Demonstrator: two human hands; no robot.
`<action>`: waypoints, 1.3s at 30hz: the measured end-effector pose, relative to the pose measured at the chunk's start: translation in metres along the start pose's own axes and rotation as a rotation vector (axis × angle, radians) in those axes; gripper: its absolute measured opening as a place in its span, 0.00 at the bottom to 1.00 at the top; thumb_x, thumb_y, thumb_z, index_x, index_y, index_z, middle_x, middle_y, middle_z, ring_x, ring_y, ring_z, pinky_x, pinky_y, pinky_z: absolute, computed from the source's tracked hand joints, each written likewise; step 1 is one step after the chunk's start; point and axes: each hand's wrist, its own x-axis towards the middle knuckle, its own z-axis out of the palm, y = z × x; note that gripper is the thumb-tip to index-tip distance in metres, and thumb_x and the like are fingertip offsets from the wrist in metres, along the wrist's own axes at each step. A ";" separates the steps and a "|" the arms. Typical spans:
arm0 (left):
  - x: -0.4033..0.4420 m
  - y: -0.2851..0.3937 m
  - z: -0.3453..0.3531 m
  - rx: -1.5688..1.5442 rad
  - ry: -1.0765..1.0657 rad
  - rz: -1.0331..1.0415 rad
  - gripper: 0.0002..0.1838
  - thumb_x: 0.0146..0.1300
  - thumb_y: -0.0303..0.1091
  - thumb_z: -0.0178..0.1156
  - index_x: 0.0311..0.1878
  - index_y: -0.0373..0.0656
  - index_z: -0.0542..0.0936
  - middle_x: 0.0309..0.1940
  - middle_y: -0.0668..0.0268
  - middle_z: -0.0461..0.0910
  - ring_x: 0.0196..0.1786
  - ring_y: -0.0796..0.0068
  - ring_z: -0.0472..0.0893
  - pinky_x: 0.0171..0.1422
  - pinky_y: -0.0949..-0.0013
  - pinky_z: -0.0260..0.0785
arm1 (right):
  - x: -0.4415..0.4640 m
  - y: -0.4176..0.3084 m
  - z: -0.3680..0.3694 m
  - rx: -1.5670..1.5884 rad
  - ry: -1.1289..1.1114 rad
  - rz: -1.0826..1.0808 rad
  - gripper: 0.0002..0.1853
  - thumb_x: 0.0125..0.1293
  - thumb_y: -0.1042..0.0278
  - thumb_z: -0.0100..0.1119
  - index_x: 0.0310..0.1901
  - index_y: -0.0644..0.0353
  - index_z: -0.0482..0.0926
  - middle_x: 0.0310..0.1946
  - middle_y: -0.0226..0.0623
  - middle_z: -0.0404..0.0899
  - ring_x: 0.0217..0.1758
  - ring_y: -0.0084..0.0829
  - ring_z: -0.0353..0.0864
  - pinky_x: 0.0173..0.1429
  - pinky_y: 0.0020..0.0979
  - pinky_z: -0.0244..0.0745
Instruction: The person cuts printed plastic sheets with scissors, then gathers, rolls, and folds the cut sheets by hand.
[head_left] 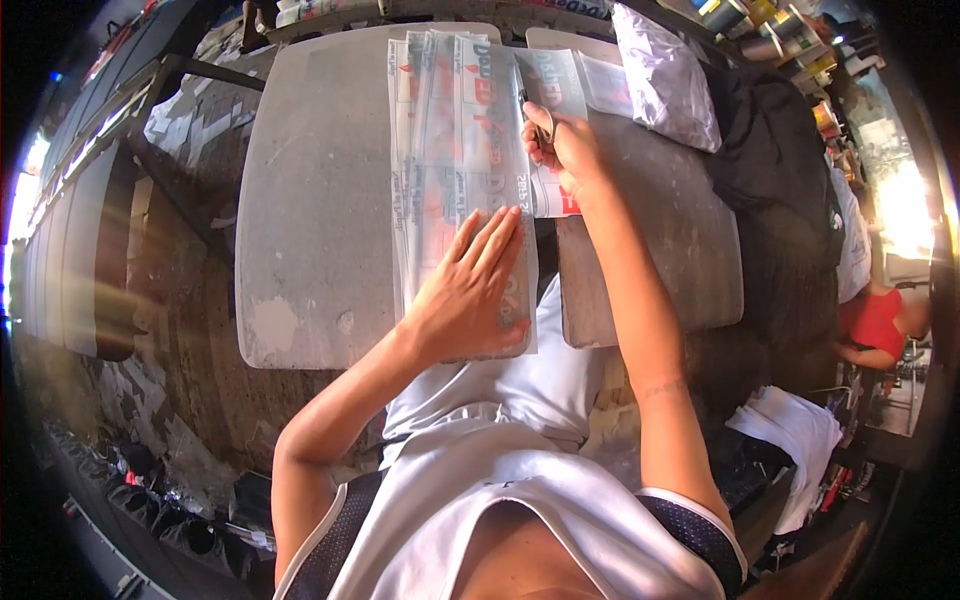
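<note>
Several long translucent printed sheets (435,130) lie overlapping on a grey board (320,190), running lengthwise away from me. My left hand (470,285) lies flat on the near part of these sheets, its fingers stretched out and pointing away. Near the far right edge of the sheets, my right hand (565,150) is closed round the handles of scissors (547,122). The dark blades point away along the sheet edge, partly hidden. Beneath and beside my right hand is another printed sheet (560,85) with red lettering, reaching across the gap onto a second board (660,220).
A white plastic package (665,75) rests at the far right of the second board, beside dark cloth (770,180). A person in red (875,325) is at the far right. White cloth (790,440) hangs at the lower right. Another board (80,250) stands at the left.
</note>
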 end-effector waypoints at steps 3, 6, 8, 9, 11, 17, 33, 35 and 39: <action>-0.001 -0.001 0.001 0.003 0.006 0.006 0.57 0.55 0.56 0.67 0.77 0.21 0.60 0.82 0.42 0.53 0.87 0.54 0.49 0.91 0.49 0.37 | 0.002 -0.001 0.001 0.001 0.006 0.001 0.19 0.72 0.51 0.70 0.30 0.58 0.82 0.25 0.31 0.83 0.25 0.22 0.83 0.31 0.23 0.76; -0.001 0.000 0.000 0.011 0.003 0.007 0.57 0.55 0.57 0.67 0.77 0.21 0.60 0.82 0.42 0.53 0.87 0.54 0.49 0.91 0.48 0.37 | 0.004 -0.002 0.002 0.009 0.012 0.005 0.19 0.71 0.51 0.70 0.30 0.58 0.82 0.25 0.31 0.83 0.25 0.22 0.83 0.31 0.23 0.76; 0.000 0.000 -0.001 0.001 0.008 0.004 0.57 0.55 0.57 0.67 0.77 0.21 0.60 0.82 0.42 0.54 0.87 0.53 0.50 0.90 0.48 0.37 | 0.006 -0.003 0.002 0.015 0.014 0.004 0.19 0.71 0.51 0.70 0.30 0.58 0.82 0.25 0.31 0.83 0.25 0.22 0.83 0.31 0.23 0.76; 0.000 0.000 -0.001 0.002 0.010 0.004 0.57 0.55 0.57 0.67 0.77 0.21 0.60 0.82 0.42 0.54 0.87 0.53 0.50 0.90 0.48 0.37 | 0.007 -0.004 0.002 0.024 0.014 0.000 0.19 0.71 0.52 0.71 0.30 0.58 0.82 0.25 0.31 0.83 0.25 0.22 0.83 0.31 0.23 0.76; 0.000 0.000 -0.001 0.006 0.002 0.009 0.58 0.54 0.56 0.68 0.77 0.21 0.59 0.82 0.42 0.54 0.86 0.53 0.50 0.90 0.48 0.38 | 0.008 -0.005 0.003 0.032 0.012 -0.004 0.19 0.71 0.52 0.71 0.30 0.58 0.82 0.25 0.31 0.83 0.25 0.22 0.83 0.31 0.23 0.76; 0.000 0.000 -0.003 -0.029 0.015 0.016 0.58 0.52 0.55 0.69 0.77 0.21 0.59 0.82 0.42 0.53 0.86 0.53 0.51 0.90 0.48 0.38 | 0.023 -0.008 0.005 0.003 0.038 -0.017 0.19 0.67 0.49 0.74 0.29 0.56 0.84 0.25 0.27 0.83 0.24 0.18 0.80 0.30 0.20 0.73; -0.005 0.000 0.007 -0.028 0.122 0.063 0.54 0.49 0.50 0.73 0.75 0.26 0.65 0.80 0.43 0.58 0.85 0.50 0.55 0.90 0.47 0.42 | -0.095 -0.091 -0.067 -0.454 0.278 -0.362 0.17 0.70 0.54 0.72 0.35 0.59 0.80 0.25 0.27 0.81 0.24 0.18 0.80 0.28 0.22 0.71; -0.007 -0.001 0.008 -0.032 0.136 0.069 0.50 0.52 0.49 0.71 0.74 0.27 0.67 0.80 0.43 0.57 0.85 0.49 0.54 0.89 0.47 0.42 | -0.122 -0.045 -0.105 -0.670 0.459 -0.370 0.17 0.71 0.57 0.71 0.33 0.59 0.77 0.24 0.28 0.81 0.22 0.19 0.79 0.25 0.23 0.69; -0.006 -0.016 0.004 -0.191 0.175 0.148 0.36 0.63 0.48 0.65 0.68 0.32 0.73 0.77 0.42 0.62 0.82 0.43 0.57 0.87 0.48 0.48 | -0.166 0.012 -0.153 -1.085 0.658 -0.252 0.17 0.67 0.57 0.71 0.37 0.62 0.75 0.26 0.45 0.83 0.31 0.43 0.87 0.36 0.44 0.76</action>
